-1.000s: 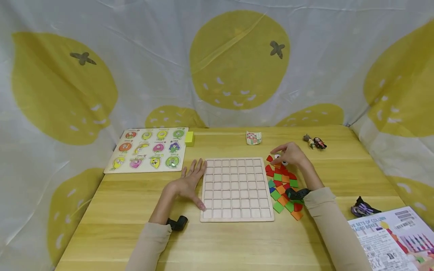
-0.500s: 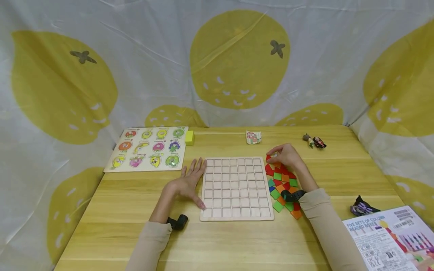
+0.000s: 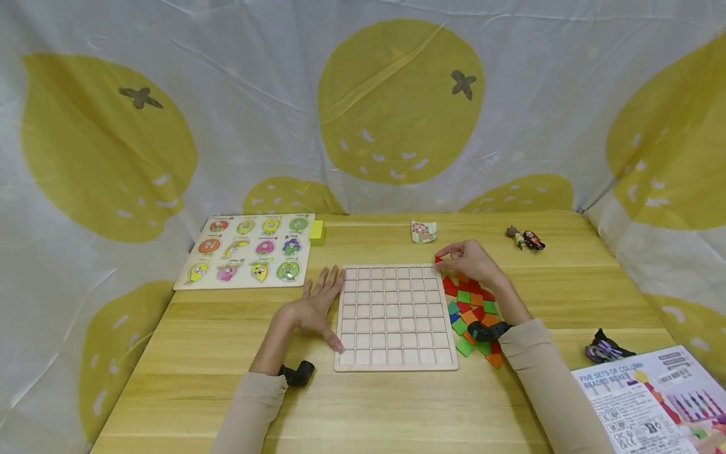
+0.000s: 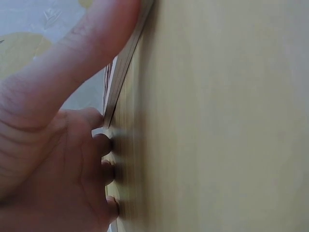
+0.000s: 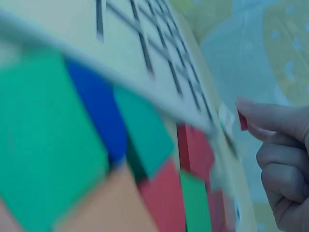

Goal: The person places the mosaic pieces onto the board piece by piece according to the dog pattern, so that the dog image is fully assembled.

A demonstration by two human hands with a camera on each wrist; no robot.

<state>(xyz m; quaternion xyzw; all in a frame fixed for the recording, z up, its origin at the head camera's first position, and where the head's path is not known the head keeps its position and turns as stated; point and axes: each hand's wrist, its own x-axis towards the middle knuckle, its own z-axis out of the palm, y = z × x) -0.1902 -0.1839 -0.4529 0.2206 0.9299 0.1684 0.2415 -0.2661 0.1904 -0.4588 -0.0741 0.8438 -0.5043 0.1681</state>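
A pale wooden grid board [image 3: 396,318] lies in the middle of the table in the head view. My left hand [image 3: 311,310] rests along its left side with fingers spread, the thumb at the lower left edge. Between thumb and forefinger, my right hand [image 3: 475,262] pinches a small red tile [image 5: 242,121], raised by the board's upper right corner. Just right of the board is a loose pile of tiles in red, orange, green and blue, among them a green tile [image 3: 466,347] and a blue tile [image 5: 99,104].
A fruit puzzle board [image 3: 249,253] with a yellow block [image 3: 317,232] beside it lies at the back left. Behind the grid board is a small printed card [image 3: 424,231]. Two small figurines [image 3: 526,239] lie back right; a printed box [image 3: 652,397] is front right.
My right hand has moved left from the top of the tile pile to the board's upper right corner, now with a red tile pinched. The left hand has stayed put.
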